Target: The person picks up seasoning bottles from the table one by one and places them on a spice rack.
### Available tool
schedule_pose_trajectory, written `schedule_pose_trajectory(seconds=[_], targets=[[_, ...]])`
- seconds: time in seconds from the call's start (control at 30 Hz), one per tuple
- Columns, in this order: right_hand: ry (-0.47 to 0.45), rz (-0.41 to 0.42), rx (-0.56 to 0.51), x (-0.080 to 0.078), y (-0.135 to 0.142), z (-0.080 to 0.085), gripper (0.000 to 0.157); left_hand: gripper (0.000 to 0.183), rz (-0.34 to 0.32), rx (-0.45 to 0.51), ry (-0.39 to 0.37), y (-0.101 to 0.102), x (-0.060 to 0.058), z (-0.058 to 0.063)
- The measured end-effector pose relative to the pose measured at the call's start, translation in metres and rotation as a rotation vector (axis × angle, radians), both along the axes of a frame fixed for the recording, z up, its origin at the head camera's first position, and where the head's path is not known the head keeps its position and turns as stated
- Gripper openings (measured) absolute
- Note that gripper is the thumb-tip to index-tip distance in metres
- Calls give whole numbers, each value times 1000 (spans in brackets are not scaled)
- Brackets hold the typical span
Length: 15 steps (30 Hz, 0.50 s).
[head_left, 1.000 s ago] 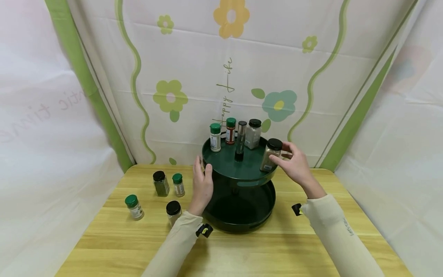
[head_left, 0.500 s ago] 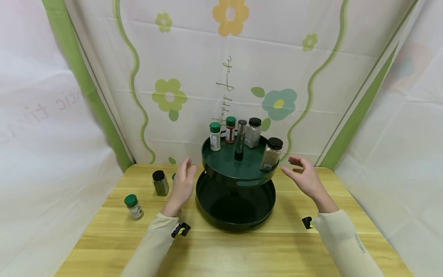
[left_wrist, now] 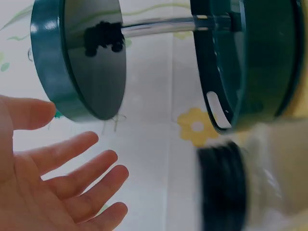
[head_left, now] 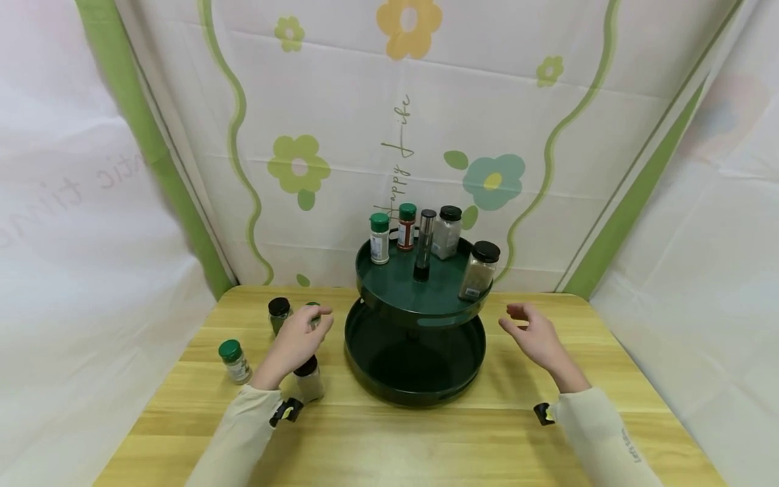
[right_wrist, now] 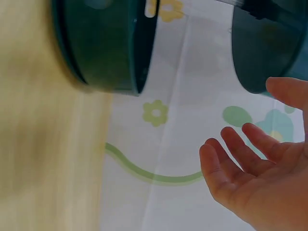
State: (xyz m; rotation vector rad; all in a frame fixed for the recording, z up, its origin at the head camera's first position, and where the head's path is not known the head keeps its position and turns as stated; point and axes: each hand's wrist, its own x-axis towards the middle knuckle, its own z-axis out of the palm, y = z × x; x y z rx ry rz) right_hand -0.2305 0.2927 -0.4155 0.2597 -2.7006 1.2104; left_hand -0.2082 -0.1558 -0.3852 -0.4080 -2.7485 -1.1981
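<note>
My left hand (head_left: 293, 346) hovers above the spice jars at the left of the table, fingers loosely bent and holding nothing. Under and beside it are a black-capped jar (head_left: 310, 383), a black-capped jar of green herbs (head_left: 278, 312) and a green-capped shaker (head_left: 313, 306), the last two partly hidden by the hand. To the right of the two-tier dark green rack (head_left: 420, 311), my right hand (head_left: 540, 343) hangs in the air with relaxed fingers, touching nothing. A black-capped jar of tan powder (head_left: 479, 272) stands on the upper tier's right side.
Also on the upper tier are a green-capped white shaker (head_left: 380, 242), a green-capped red shaker (head_left: 406, 230), a black-capped clear jar (head_left: 447, 235) and the central post (head_left: 424, 247). Another green-capped shaker (head_left: 234, 362) stands at the far left of the wooden table (head_left: 420, 446). A curtain hangs behind.
My right hand has let go of the tan powder jar and drawn back to the right and down. My left hand has moved from the rack's left side leftward over the table jars.
</note>
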Motion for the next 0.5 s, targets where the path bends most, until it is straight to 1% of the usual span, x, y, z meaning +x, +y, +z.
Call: schedule_pose_trajectory(seconds=[0.1,0.2,0.33,0.4,0.5], targets=[[-30,7,8,-1,-1,-9,58,42,0,-13,-5,-7,1,-6],[-56,11,14,-3,-3,-17,59,47,2,-20,-12,-13,3,-14],[-88,2,30,-7,-8,-27,63,58,11,-3,-51,-21,6,-26],[-91,0,40,-9,-11,-31,63,61,17,15,-63,-25,7,-32],[-92,-5,42,-13,-17,-38,60,61,25,28,-52,-30,9,-41]])
